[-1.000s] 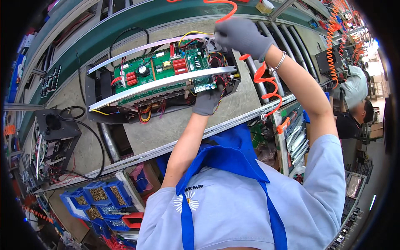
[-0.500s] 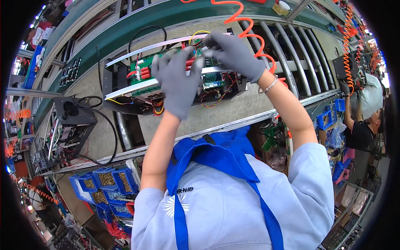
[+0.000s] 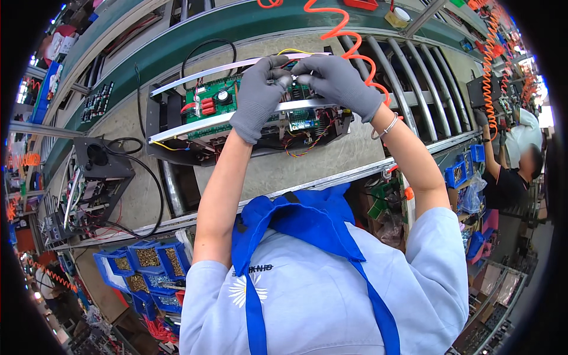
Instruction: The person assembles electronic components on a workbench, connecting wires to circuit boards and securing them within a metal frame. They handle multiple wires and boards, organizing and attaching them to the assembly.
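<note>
An open black electronics chassis [image 3: 163, 115] lies before me, with two silver rails [image 3: 204, 125] running along it and a green circuit board [image 3: 207, 94] inside. My left hand [image 3: 259, 97], in a grey knit glove, reaches over the near rail with its fingers bent into a pinch. Opposite it, my right hand [image 3: 343, 86], gloved the same way, curls thumb and fingers together. Their fingertips almost meet above the right part of the board. Whatever they pinch is too small and too covered to name. Red parts [image 3: 208, 105] and coloured wires [image 3: 310, 139] show around the hands.
A second black chassis [image 3: 103, 160] with a looped black cable stands at left. Metal rollers [image 3: 414, 89] lie to the right, and an orange coiled hose [image 3: 355, 44] hangs close by my right hand. Blue bins [image 3: 148, 257] of screws sit below the bench edge. Another person [image 3: 512, 177] works far right.
My left hand has moved right along the chassis, uncovering the board's left part. My right hand has come slightly down and right, and the fingertips of both now meet closely.
</note>
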{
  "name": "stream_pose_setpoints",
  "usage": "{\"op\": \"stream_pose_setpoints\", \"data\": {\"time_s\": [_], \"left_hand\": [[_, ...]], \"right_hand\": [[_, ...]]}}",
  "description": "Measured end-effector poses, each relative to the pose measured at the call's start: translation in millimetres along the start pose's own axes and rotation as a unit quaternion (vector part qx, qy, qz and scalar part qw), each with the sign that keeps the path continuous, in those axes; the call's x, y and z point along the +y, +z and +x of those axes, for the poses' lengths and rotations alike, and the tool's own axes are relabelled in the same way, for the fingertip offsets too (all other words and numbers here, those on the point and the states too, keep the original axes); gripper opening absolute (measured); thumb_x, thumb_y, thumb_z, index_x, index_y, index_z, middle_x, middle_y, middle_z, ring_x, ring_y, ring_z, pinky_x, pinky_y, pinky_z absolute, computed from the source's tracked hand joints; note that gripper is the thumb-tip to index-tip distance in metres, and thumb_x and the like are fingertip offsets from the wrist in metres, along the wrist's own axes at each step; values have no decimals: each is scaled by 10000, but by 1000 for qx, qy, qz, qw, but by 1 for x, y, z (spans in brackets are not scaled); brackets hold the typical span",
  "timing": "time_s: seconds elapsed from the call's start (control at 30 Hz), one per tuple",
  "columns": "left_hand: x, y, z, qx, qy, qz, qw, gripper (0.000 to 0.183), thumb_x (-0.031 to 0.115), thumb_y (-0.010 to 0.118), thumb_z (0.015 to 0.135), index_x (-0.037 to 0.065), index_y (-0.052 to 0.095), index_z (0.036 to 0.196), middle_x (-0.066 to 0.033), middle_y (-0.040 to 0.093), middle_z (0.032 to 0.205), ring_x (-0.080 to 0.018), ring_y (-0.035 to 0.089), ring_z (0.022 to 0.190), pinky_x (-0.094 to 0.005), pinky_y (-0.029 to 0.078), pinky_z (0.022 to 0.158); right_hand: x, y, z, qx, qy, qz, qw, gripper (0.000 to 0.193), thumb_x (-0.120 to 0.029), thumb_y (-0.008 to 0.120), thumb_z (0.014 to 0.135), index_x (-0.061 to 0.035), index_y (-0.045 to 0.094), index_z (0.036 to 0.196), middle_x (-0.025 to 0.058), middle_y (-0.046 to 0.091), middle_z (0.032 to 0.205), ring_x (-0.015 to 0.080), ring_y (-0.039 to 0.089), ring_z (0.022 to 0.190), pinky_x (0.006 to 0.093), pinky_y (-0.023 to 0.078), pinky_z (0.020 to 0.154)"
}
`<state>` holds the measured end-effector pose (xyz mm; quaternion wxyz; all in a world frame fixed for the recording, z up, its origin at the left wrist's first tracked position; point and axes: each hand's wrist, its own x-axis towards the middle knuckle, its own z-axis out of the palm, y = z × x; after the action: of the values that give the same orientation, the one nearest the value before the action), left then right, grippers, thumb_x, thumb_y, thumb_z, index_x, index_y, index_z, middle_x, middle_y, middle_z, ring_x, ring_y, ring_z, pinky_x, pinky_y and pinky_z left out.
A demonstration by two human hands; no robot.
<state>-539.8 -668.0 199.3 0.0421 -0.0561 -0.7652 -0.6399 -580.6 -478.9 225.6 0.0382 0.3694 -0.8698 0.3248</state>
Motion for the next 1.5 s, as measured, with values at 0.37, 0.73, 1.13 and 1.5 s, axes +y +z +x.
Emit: {"op": "stream_pose_setpoints", "data": {"time_s": [0.37,0.73,1.13,1.5], "left_hand": [[-3,1,-6,94,81,307,943,281,248,654,859,106,660,1102,-85,702,869,-227,659,910,-446,412,946],[-33,-31,-48,225,262,485,803,338,445,602,869,113,663,852,-49,650,894,-243,590,955,-423,412,954],[-37,-31,-46,237,274,459,811,310,408,639,850,117,643,745,-34,626,772,-227,600,849,-416,446,897],[-38,-31,-50,216,276,452,820,311,357,660,834,119,615,639,-36,594,663,-230,579,756,-387,432,737]], "right_hand": [[4,-14,21,-62,-62,-63,994,200,-157,668,848,-117,714,1039,81,641,879,257,627,799,357,498,713],[19,-12,40,-245,-70,-346,903,122,-186,669,793,-167,735,894,37,634,841,249,639,818,381,496,708],[20,-6,47,-290,-32,-374,881,147,-243,669,790,-124,728,854,72,668,756,275,650,752,409,498,676],[28,4,44,-284,6,-331,900,157,-246,688,763,-122,743,841,85,676,742,283,646,694,397,510,654]]}}
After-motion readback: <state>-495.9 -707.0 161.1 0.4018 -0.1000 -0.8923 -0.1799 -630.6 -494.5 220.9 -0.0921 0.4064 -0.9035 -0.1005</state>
